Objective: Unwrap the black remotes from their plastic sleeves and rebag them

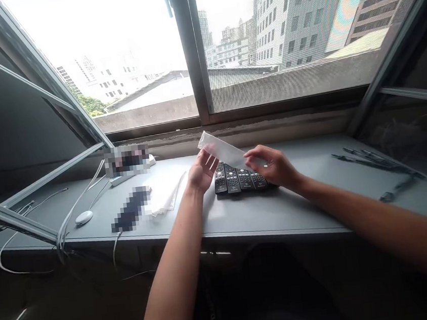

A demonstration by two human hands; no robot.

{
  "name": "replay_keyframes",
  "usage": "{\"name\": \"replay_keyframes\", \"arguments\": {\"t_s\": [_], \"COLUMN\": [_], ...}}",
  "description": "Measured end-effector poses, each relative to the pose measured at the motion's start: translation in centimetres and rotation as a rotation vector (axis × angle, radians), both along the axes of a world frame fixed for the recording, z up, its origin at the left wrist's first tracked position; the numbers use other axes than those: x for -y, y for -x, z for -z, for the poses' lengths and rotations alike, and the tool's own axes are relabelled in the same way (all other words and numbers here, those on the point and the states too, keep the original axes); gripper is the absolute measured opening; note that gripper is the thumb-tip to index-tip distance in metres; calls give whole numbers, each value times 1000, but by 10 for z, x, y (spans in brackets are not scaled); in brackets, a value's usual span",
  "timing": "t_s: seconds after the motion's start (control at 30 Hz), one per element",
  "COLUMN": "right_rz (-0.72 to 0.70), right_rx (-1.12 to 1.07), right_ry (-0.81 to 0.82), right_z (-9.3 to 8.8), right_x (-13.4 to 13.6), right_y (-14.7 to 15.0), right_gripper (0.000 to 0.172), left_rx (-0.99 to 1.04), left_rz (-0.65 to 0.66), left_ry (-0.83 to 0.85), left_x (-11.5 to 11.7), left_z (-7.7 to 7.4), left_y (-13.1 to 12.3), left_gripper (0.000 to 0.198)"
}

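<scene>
A narrow, translucent plastic sleeve (225,150) is held slantwise above the desk, its left end higher than its right. My left hand (201,171) is palm up at the left end, some of its fingers showing dimly through the plastic. At the lower right end, my right hand (271,164) pinches the sleeve between thumb and fingers. Several black remote controls (233,181) lie side by side just below the sleeve, partly covered by it and by my right hand. I cannot tell whether anything is inside the sleeve.
A stack of similar pale plastic sleeves (167,193) lies left of my left forearm, beside a blurred-out dark object (131,209). White cables and a round white puck (84,218) are farther left. Dark cables (369,159) lie at right. Metal frame bars flank the desk (318,215); a window stands behind.
</scene>
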State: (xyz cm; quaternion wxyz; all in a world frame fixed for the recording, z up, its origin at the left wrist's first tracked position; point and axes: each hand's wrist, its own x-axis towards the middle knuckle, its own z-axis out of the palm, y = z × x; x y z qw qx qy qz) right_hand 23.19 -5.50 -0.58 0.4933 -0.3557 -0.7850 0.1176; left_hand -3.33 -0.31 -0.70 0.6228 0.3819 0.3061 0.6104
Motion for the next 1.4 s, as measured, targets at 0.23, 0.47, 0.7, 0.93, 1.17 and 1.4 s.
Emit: {"name": "replay_keyframes", "arguments": {"t_s": [0.23, 0.47, 0.7, 0.93, 1.17, 1.4], "right_rz": [42, -140, -99, -74, -87, -15], "right_rx": [-11, 92, 111, 86, 120, 77], "right_ry": [-88, -157, -226, -242, -230, -301], "right_z": [4, -6, -5, -1, 2, 1], "right_x": [-1, 7, 7, 4, 3, 3], "right_y": [-2, 0, 2, -1, 4, 6], "right_gripper": [29, 23, 22, 25, 28, 28], "left_rx": [-47, -124, -138, -93, -167, -21], "left_rz": [407, 562, 445, 302, 299, 3], "left_ry": [86, -18, -80, -52, -83, 37], "left_x": [16, 29, 21, 17, 13, 4], "left_z": [-7, -12, -8, -8, 0, -4], "left_y": [-7, -6, -3, -3, -5, -6], "left_gripper": [54, 55, 59, 38, 31, 26]}}
